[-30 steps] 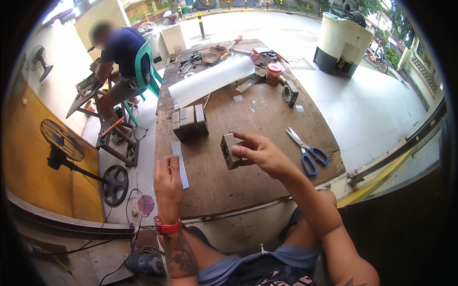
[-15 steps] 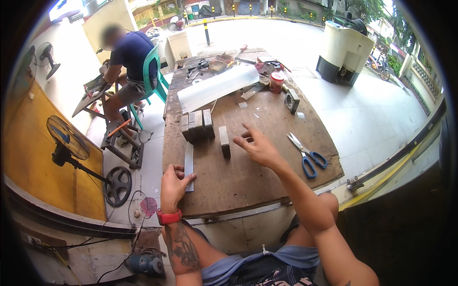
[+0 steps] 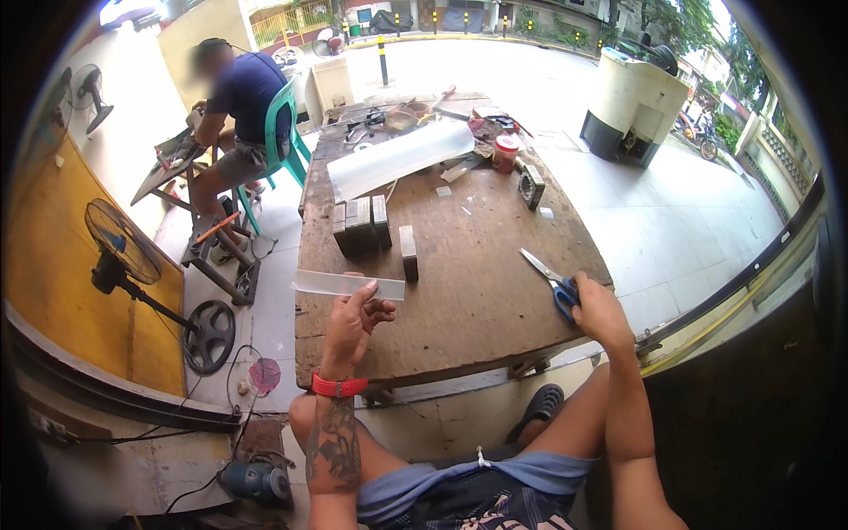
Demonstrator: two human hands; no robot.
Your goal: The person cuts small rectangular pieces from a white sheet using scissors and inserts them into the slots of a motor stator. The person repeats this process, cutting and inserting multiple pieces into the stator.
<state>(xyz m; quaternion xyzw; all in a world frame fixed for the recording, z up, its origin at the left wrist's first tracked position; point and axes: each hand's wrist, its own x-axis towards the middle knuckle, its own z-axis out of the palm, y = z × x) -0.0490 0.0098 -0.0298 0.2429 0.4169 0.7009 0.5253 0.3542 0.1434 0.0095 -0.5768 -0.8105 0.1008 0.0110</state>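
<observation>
My left hand (image 3: 352,325) pinches a clear plastic strip (image 3: 318,283) between thumb and fingers, holding it crosswise above the near left of the wooden table (image 3: 459,340). On the right, my right hand (image 3: 604,311) is closed at the blue handles of a pair of scissors (image 3: 542,268). Their blades point to the far left and lie close to the tabletop. Beyond the strip stand several dark rectangular blocks (image 3: 357,235) in a tight group. One slim block (image 3: 408,253) stands apart, just right of them.
A large roll of clear plastic sheet (image 3: 402,157) lies across the table's far part. Near it are a red-lidded jar (image 3: 505,155), a ring-faced metal block (image 3: 531,187) and cluttered tools. A seated person (image 3: 252,106) works at the left, beyond a standing fan (image 3: 124,238).
My left hand has lifted the strip off the table and turned it crosswise. My right hand has moved from beside the slim block, right and nearer, onto the scissors.
</observation>
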